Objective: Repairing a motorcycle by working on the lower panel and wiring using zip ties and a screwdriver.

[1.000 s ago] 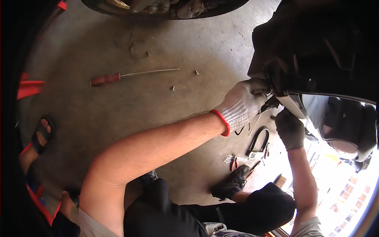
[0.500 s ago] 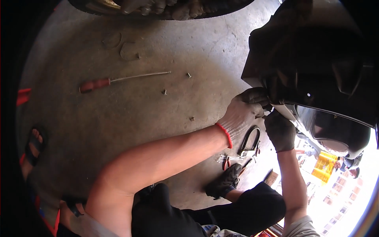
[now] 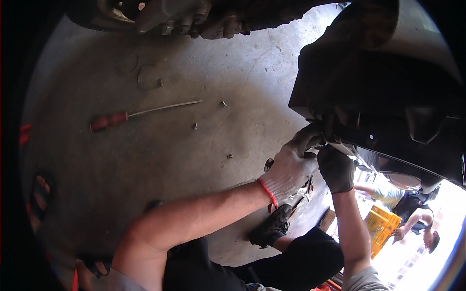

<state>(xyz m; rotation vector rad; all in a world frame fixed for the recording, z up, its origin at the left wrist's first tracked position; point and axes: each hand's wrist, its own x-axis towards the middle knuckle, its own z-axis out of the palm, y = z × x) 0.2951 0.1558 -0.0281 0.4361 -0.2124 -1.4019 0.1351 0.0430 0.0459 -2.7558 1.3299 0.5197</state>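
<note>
Both my hands wear knitted work gloves, pale with dark dirty fingers. They meet at the lower left edge of a large black moulded vehicle panel [image 3: 359,92]. My left hand [image 3: 293,165] reaches across with its fingers curled in at the panel's corner. Close beside it, my right hand [image 3: 336,167] is closed, knuckles up, under the same edge. Whatever the fingertips pinch is hidden by the gloves and the panel's shadow.
A red-handled screwdriver [image 3: 110,121] lies on the concrete floor, with loose bolts [image 3: 224,104] near it. Dark vehicle parts [image 3: 194,19] hang above. A person [image 3: 415,213] holds a yellow crate [image 3: 381,225] at right. Sandalled feet [image 3: 41,194] stand at left.
My view has shifted, so the floor things sit lower. Both hands stay at the panel corner. The person with the yellow crate has come closer into view.
</note>
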